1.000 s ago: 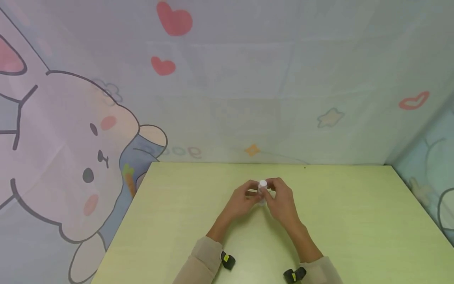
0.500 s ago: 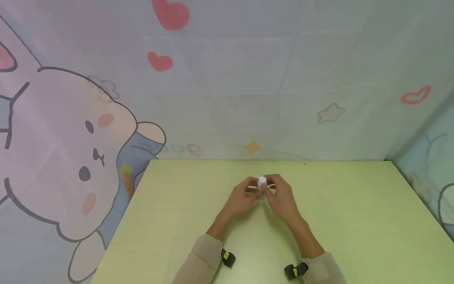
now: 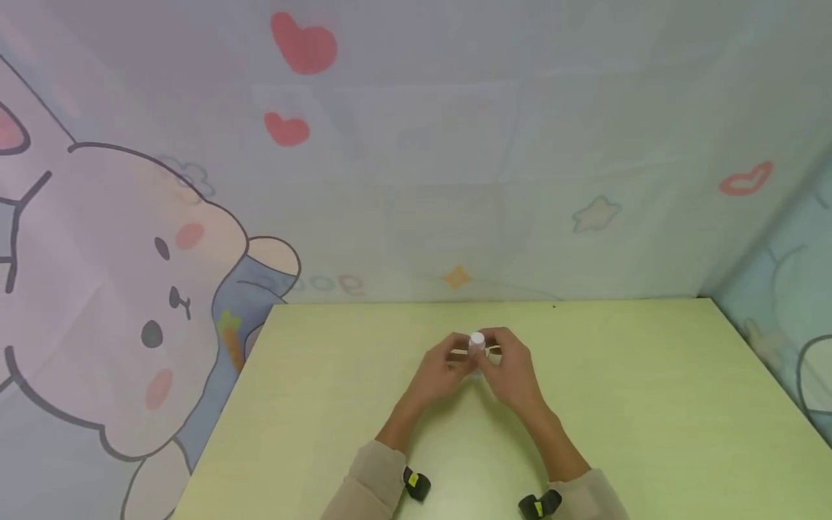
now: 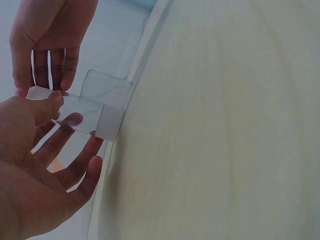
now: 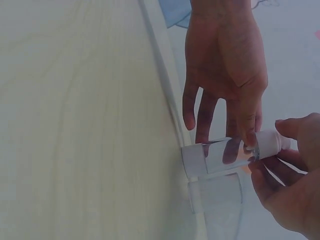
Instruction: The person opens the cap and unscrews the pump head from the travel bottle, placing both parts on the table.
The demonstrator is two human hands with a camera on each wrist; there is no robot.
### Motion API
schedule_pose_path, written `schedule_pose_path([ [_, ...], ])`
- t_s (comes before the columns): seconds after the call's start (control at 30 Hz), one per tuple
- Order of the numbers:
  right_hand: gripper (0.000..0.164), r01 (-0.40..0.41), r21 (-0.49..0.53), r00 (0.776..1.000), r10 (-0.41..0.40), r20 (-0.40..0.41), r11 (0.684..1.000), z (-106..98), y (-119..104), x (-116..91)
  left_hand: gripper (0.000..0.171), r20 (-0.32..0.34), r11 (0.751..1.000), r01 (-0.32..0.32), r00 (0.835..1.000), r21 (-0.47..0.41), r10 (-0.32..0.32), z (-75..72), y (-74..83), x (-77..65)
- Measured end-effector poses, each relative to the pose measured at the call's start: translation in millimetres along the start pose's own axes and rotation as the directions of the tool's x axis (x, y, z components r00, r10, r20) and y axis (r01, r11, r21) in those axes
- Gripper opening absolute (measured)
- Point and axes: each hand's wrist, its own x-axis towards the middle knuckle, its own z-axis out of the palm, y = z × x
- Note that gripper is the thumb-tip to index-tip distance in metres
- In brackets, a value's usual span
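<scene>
A small clear cylindrical bottle (image 5: 217, 155) with a white base and a white top (image 3: 477, 338) stands between my hands, near the middle of the table. In the right wrist view my left hand (image 3: 437, 372) holds the clear body, thumb in front and fingers behind. My right hand (image 3: 516, 372) pinches the white top (image 5: 269, 144), its thumb by the narrow tip and its fingers at the collar. A short clear cup-like cylinder (image 4: 106, 91) stands close beside the bottle. In the head view the hands hide most of the bottle.
The pale yellow-green table (image 3: 650, 390) reaches back to a curtain (image 3: 416, 180) printed with a rabbit and hearts. A tiny dark speck (image 3: 554, 306) lies near the back edge. Black wrist cameras (image 3: 417, 484) sit at both sleeves.
The head view has shifted slightly. Both hands stay around the bottle in nearly the same place, with only small movements of the fingers at its top.
</scene>
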Motion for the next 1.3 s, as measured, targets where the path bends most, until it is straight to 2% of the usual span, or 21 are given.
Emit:
schedule_pose_path([
  [0.17, 0.026, 0.015, 0.001, 0.999, -0.015, -0.038, 1.000, -0.5, -1.6, 0.2, 0.030, -0.013, 1.000, -0.011, 1.000, -0.003, 0.011, 0.3, 1.0, 1.3],
  [0.5, 0.023, 0.017, 0.026, 0.999, -0.016, -0.041, 1.000, 2.4, 0.1, 1.6, 0.029, -0.017, 1.000, 0.016, 1.000, 0.002, -0.016, -3.2, 6.0, -2.3],
  [0.93, 0.021, 0.044, -0.024, 0.999, -0.044, -0.003, 0.999, -2.0, 2.2, 3.8, 0.031, -0.012, 1.000, 0.009, 1.000, -0.015, -0.009, 0.0, 4.0, 3.2],
  [1.3, 0.024, 0.052, -0.055, 0.999, -0.051, 0.017, 0.997, -1.4, -0.4, 1.7, 0.032, -0.010, 1.000, 0.028, 1.000, -0.012, -0.028, -1.4, 8.8, -1.1],
])
